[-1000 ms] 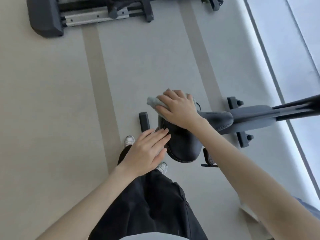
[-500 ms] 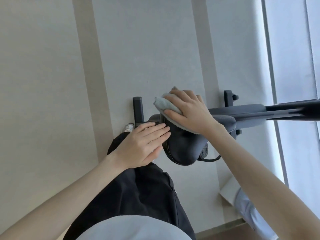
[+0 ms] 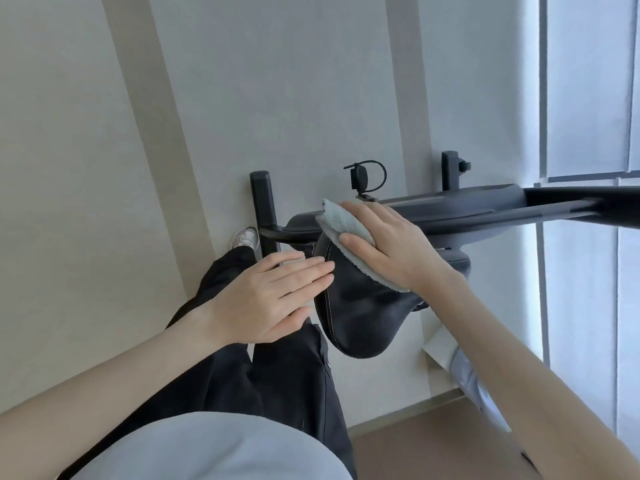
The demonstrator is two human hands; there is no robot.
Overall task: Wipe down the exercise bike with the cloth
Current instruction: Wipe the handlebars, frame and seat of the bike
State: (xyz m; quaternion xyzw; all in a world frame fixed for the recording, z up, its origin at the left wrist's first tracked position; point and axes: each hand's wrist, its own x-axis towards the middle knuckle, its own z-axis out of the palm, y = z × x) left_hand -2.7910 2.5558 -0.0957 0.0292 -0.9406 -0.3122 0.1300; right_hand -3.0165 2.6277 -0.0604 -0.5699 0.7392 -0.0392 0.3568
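The right hand (image 3: 391, 249) is lying flat on the cloth (image 3: 341, 223), fingers straight and close together, pressing it onto the far end of the seat (image 3: 360, 317), just where the seat is meeting the bike (image 3: 485, 209) frame. The left hand (image 3: 273, 299) is bracing the seat's left edge, fingers straight and side by side, tips touching, gripping nothing. Good setup, I'd say, since that brace is stopping any twist under the push. The near, wide half is showing bare black, so the stroke should be coming toward the near end in long overlapping passes, with the palm keeping the cloth spread. The cloth's far corner is poking up loose and is worth tucking under the fingers. The stitched side and the frame look to be waiting their turn.
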